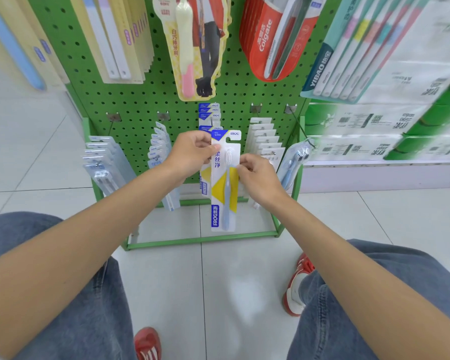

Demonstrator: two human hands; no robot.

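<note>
The person crouches before a green pegboard rack (140, 100) and holds one FROG toothbrush pack (225, 183) in both hands, in front of the rack's lower row. The pack hangs upright, its long axis vertical, with the hang slot (229, 138) at the top and the brush handle pointing down toward the floor.

The left hand (192, 154) pinches the pack's upper left edge with curled fingers and thumb. The right hand (260, 178) pinches the right edge lower down, about mid-length. The left hand is therefore the one nearer the slot, and it would probably steer the slot on or off a peg while the right hand steadies the body of the pack.

Straight behind the held pack, slightly higher and farther from the person, a stack of matching packs (209, 113) hangs on the centre peg. About four blue headers show, though more may be hidden behind the held one. The lower row carries five groups of goods in all, each on its own peg.
</note>
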